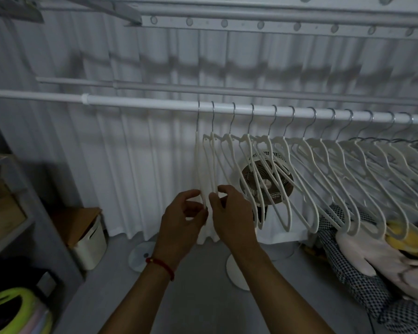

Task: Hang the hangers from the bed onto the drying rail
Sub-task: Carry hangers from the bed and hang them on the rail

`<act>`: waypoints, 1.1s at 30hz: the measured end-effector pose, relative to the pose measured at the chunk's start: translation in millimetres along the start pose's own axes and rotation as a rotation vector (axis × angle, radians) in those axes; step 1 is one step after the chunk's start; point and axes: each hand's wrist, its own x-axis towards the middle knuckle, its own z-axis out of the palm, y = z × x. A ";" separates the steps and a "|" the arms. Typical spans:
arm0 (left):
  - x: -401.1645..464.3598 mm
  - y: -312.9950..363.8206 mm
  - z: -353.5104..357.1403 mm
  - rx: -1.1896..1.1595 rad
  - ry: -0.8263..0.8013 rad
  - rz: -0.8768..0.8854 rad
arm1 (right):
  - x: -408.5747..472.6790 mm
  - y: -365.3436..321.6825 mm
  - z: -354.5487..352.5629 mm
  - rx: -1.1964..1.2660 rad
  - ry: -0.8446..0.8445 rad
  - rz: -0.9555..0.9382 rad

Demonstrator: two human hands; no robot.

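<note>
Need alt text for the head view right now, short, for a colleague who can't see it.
Both hands, left hand and right hand, pinch the lower ends of the leftmost white hangers on the white drying rail. A row of hangers fills the rail rightward; a fan stands behind.

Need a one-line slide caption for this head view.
Both hands, left hand and right hand, pinch the leftmost white hangers hanging on the white drying rail.

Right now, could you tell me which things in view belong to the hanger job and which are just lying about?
Part of the job:
white hangers hooked on the rail
white drying rail
left hand and right hand, both holding the leftmost hangers' lower ends

Just lying about:
fan behind the hangers
white bin with wooden lid
checked cloth
curtain
</note>
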 end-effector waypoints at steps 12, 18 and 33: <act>-1.7 0.8 0.7 0.036 0.026 0.000 | -5.9 11.3 0.8 -0.081 0.001 -0.045; -6.5 4.7 5.6 0.028 0.032 -0.021 | -8.5 10.7 -3.1 -0.073 -0.038 -0.049; -6.8 7.2 12.7 0.030 0.059 -0.037 | -7.7 13.4 -7.4 -0.061 -0.046 -0.064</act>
